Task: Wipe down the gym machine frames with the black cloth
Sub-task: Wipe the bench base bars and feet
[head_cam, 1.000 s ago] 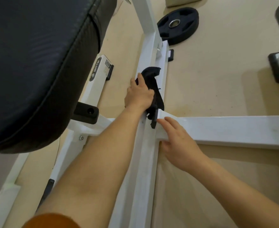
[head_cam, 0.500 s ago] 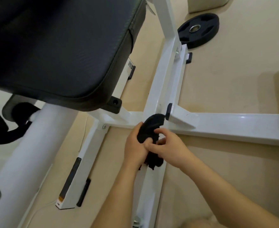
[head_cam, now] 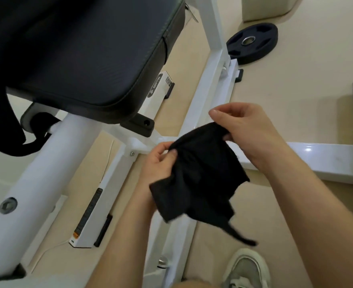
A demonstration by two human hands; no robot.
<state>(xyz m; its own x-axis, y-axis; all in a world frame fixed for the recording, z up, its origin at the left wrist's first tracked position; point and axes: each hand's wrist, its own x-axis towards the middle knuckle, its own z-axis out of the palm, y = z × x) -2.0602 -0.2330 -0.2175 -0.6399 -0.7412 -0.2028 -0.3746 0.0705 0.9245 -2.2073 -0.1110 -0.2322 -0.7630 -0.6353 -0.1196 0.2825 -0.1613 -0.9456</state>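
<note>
The black cloth (head_cam: 200, 175) hangs spread in the air between my two hands, above the white machine frame (head_cam: 204, 88). My left hand (head_cam: 159, 163) pinches the cloth's upper left edge. My right hand (head_cam: 248, 129) grips its upper right edge with curled fingers. The cloth's lower corners dangle, one thin strip trailing at the lower right. The frame's long floor rail runs from upper right to the bottom, and a cross rail (head_cam: 325, 161) branches off to the right beneath my right forearm.
A black padded seat (head_cam: 77, 48) overhangs the upper left, with a thick white tube (head_cam: 36, 175) below it. A black weight plate (head_cam: 252, 42) lies on the beige floor at the upper right. My grey shoe (head_cam: 246, 269) stands at the bottom beside the rail.
Both hands have lifted the cloth off the frame junction and pulled it open between them; earlier the left hand rubbed it along the rail. The view has shifted back.
</note>
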